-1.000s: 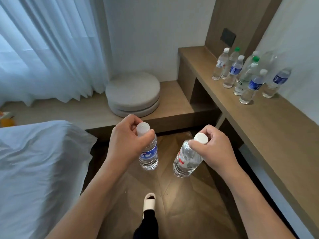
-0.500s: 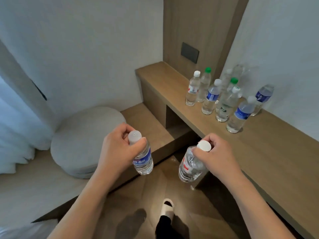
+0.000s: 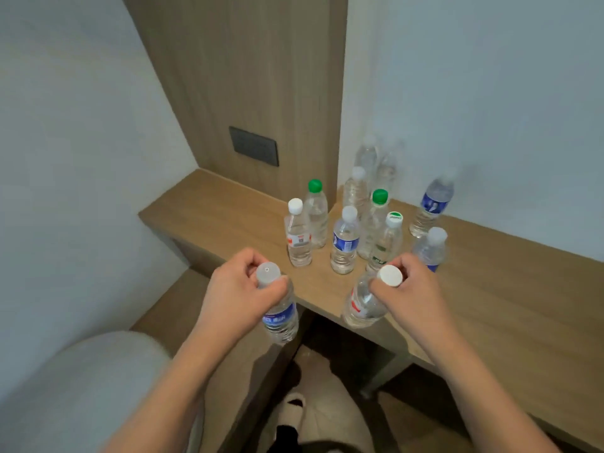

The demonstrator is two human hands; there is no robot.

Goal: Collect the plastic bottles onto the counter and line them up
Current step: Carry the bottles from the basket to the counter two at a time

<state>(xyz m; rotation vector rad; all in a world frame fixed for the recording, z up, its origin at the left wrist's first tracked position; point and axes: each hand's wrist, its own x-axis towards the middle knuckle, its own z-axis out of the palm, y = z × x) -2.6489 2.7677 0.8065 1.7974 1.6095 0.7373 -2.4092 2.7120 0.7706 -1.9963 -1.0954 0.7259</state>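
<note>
Both hands now nearer the tabletop (image 3: 228, 210): left hand (image 3: 238, 289) grips blue-label bottle (image 3: 281, 317), right hand (image 3: 413, 289) grips red-label bottle (image 3: 361, 304). Set-down beside standing bottles (image 3: 343, 240) likely next.

bottle labels (image 3: 345, 242) blurred, no readable text

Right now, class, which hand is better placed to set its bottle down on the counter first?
Right hand: its bottle hangs over the counter edge; the left hand is short of it.
</note>
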